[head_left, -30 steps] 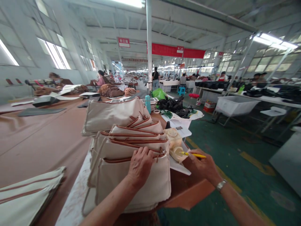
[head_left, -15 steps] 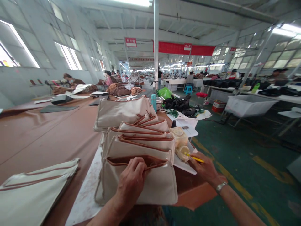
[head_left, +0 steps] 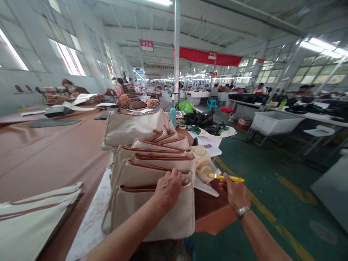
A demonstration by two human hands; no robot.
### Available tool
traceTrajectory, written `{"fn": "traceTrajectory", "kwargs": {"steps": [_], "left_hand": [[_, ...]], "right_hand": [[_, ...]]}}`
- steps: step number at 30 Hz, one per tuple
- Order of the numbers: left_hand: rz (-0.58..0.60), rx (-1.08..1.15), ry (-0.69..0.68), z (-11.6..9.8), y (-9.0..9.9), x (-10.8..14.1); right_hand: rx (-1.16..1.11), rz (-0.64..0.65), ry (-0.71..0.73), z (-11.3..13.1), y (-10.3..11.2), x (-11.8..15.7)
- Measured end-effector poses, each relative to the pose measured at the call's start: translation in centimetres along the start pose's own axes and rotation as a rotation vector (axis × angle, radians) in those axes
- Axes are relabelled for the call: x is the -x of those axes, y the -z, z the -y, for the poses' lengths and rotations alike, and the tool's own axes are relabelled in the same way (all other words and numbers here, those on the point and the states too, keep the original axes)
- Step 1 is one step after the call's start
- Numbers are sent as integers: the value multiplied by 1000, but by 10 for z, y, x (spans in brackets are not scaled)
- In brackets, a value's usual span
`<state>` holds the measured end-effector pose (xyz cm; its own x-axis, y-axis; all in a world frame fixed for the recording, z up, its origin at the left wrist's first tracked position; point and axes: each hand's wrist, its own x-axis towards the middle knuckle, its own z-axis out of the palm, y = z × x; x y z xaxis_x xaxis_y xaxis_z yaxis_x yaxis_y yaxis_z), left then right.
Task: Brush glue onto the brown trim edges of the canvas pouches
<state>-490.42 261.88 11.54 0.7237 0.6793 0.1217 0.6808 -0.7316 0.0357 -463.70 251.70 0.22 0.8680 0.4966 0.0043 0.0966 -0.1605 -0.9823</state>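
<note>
Several cream fabric bag panels with brown edging stand in a leaning row on the table. My left hand (head_left: pixel 169 188) grips the top edge of the nearest cream bag piece (head_left: pixel 152 217) near its right corner; its fingertips are hidden behind that edge. My right hand (head_left: pixel 235 192) is closed around a yellow-handled brush (head_left: pixel 230 178). The brush lies almost level, its tip beside the open mouth of a pale glue-stained container (head_left: pixel 206 172). Another pale yellowish container (head_left: pixel 200 156) sits just behind it.
More cream pieces (head_left: pixel 32 217) lie at left on a brown-covered table (head_left: pixel 54 152). A blue bottle (head_left: pixel 173 116) and a heap of black scraps (head_left: pixel 203 121) are farther back. A white bin (head_left: pixel 274 123) stands on the green floor at right. People sit at distant workstations.
My left hand has moved right along the bag's top edge, and its opening looks narrower. My right hand has turned the brush level, drawing its tip to the container's mouth. The view has shifted slightly.
</note>
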Motion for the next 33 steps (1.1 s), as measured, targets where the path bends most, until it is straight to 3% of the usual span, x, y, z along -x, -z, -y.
{"fn": "traceTrajectory", "kwargs": {"steps": [5,10,15,18,23,28,30,33], "left_hand": [[54,-22,28,-4,-17,10],[78,54,-16,2,-21,21],[93,272,-161,18,-9,37],[71,416,-226,25,-2,46],[66,512,-218,25,11,60],[66,571,-225,25,21,73],[52,568,-213,27,22,77],[25,571,-225,29,21,83]], "right_hand": [[95,-64,77,26,34,17],[-377,-84,-3,60,44,61],[-587,82,7,82,37,107],[-540,152,64,89,30,125],[-335,227,188,91,9,138],[-41,111,374,104,10,139],[-68,61,385,109,15,143],[-129,136,383,113,16,151]]}}
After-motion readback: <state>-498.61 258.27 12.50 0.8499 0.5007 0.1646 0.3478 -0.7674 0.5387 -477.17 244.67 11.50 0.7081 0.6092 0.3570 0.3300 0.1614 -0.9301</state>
